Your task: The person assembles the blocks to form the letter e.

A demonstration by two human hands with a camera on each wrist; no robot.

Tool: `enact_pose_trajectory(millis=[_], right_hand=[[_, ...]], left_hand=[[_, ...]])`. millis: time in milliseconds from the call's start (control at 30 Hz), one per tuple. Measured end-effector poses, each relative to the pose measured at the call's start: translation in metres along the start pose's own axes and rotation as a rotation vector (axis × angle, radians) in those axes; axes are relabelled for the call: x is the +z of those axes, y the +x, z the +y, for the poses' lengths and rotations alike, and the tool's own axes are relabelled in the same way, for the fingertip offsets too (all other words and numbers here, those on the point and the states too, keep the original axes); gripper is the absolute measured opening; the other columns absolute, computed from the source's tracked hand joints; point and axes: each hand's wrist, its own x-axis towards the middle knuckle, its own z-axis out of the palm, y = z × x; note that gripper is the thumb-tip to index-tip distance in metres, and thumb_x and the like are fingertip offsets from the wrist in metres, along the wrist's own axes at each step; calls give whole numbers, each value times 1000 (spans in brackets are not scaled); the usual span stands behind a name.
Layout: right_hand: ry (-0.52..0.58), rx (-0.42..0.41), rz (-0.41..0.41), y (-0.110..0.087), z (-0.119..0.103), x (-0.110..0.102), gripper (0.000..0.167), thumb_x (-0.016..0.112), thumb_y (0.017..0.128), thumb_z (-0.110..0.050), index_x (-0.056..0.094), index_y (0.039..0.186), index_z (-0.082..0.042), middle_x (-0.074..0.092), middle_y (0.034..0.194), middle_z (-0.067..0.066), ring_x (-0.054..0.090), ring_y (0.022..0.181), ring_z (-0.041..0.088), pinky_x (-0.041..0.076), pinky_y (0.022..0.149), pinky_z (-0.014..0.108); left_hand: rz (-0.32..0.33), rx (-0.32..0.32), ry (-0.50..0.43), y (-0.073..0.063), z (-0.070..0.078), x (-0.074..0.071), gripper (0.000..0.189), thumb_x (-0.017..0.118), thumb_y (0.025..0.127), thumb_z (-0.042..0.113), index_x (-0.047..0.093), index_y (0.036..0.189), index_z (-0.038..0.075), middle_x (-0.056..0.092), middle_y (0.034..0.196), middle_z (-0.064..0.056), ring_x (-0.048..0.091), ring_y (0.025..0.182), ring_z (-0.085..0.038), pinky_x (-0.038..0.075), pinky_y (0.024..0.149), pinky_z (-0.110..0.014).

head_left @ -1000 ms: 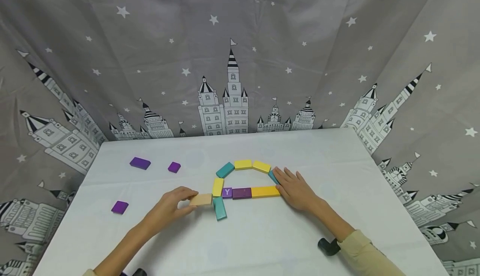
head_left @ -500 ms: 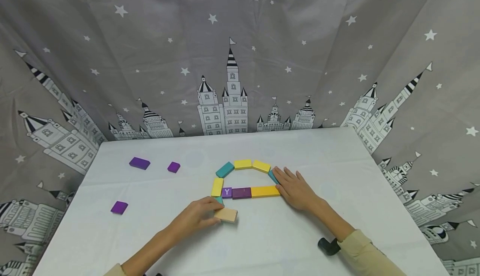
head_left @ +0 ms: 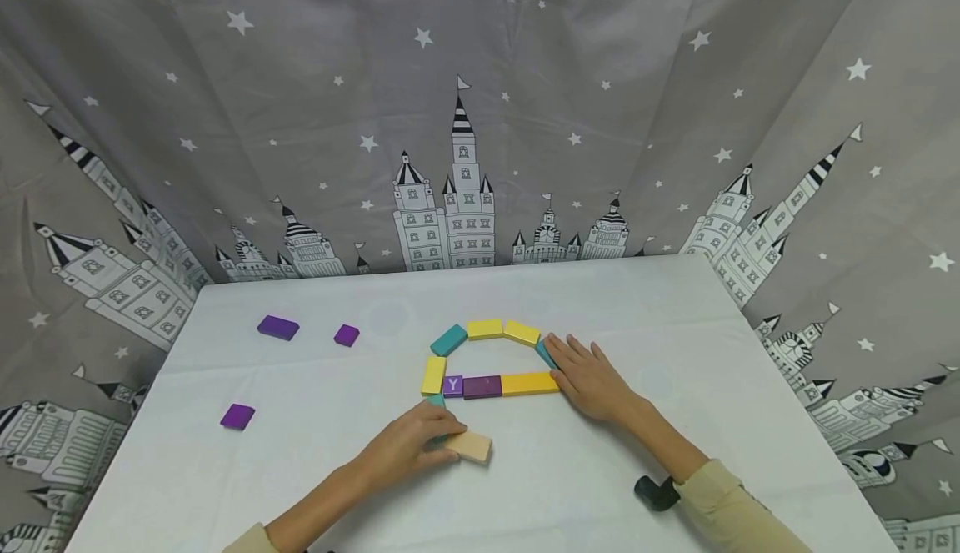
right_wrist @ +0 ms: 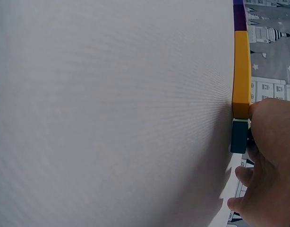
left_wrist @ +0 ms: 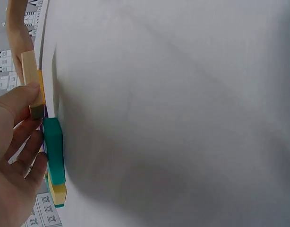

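My left hand (head_left: 408, 446) pinches a plain wooden block (head_left: 470, 446) between thumb and fingers, low in front of a ring of coloured blocks. In the left wrist view the wooden block (left_wrist: 30, 78) tilts above the table, and a teal block (left_wrist: 54, 151) lies beside the curled lower fingers. My right hand (head_left: 592, 378) rests, fingers straight, over the ring's right end, partly covering a teal block (head_left: 545, 354). Its thumb lies at the end of the long orange block (head_left: 528, 383). In that row also sit a dark purple block (head_left: 482, 386) and a purple block marked Y (head_left: 452, 385).
Yellow blocks (head_left: 485, 329) and another teal block (head_left: 448, 339) form the arc's far side; a yellow block (head_left: 433, 374) stands on its left. Loose purple blocks (head_left: 278, 328) lie on the white table (head_left: 360, 303) to the left. A grey castle-print curtain (head_left: 570, 103) hangs behind.
My left hand has carried the wooden block right and toward the near side, past the near teal block, which it now mostly covers. My right hand has stayed in place.
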Motion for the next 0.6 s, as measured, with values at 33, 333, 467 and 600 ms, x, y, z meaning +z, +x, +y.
enact_pose_trajectory(millis=[33,333,467,600], right_hand=[[0,0,0,0,0,0,59,43,107,-34,26,158,-10,26,162,6,22,147,36,14,115,64],[-14,0,-2,1,2,1,59,43,107,-35,25,159,-11,26,162,6,23,147,35,15,115,63],[-13,0,-2,1,2,1,59,43,107,-36,26,159,-11,26,162,6,23,147,35,15,114,63],[-14,2,-6,1,1,0,59,42,107,-36,25,159,-11,25,162,6,23,147,35,15,115,63]], left_hand=[[-2,8,8,0,0,1,33,78,88,23,74,117,10,66,110,5,57,102,-12,52,89,-31],[24,36,39,0,-2,8,30,81,85,23,75,113,12,67,107,7,53,100,-11,50,86,-31],[16,14,42,0,-3,12,30,81,85,26,76,112,14,67,108,9,50,100,-10,48,85,-30],[22,5,46,0,-3,14,29,82,84,26,75,111,15,67,108,9,50,100,-10,48,86,-31]])
